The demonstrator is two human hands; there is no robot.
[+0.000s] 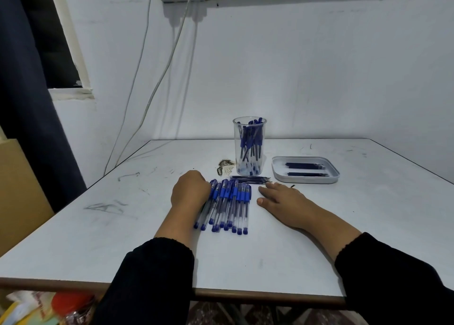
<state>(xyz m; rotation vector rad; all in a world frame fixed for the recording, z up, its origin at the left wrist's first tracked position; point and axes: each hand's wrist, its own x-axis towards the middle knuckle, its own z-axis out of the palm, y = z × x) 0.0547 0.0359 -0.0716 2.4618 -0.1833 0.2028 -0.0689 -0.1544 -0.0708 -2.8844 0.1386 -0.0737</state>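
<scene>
While fanned side by side on the white table (pixel 122 238), lying between both hands: about ten clear-barrelled blue ballpoint pens (pixel 228 204), left hand (pixel 190 192) curled against the leftmost ones with any grasp hidden, right hand (pixel 280 199) flat with fingers spread just beside them, apart; beyond, one clear plastic cup (pixel 249 148), one white tray (pixel 307 181).

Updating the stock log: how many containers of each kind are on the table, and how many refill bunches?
Clear cup: 1
White tray: 1
Refill bunches in the tray: 2
Refill bunch on the table: 1
Total: 5
</scene>
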